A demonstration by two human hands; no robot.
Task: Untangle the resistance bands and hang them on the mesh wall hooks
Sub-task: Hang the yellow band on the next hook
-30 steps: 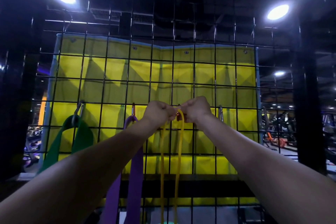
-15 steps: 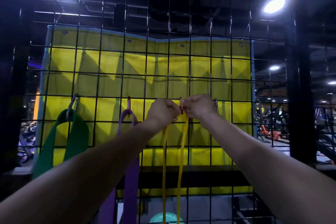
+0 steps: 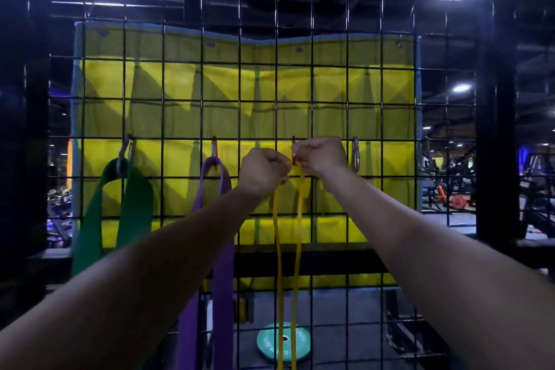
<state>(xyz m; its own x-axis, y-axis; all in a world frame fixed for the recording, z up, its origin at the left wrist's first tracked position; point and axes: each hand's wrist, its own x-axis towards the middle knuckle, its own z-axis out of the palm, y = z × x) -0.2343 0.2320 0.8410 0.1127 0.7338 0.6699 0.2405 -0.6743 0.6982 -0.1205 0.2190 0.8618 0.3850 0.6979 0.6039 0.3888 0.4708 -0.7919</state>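
Yellow band [image 3: 295, 237] hangs straight down, long axis vertical, its top loop at the red carabiner hook [image 3: 294, 156] on the mesh wall [image 3: 330, 99], mid-width. Left hand [image 3: 264, 171] pinches the loop from the left; right hand [image 3: 322, 156] has its fingers curled round the hook. Both are equally near; the loop likely needs seating rightward onto the hook.
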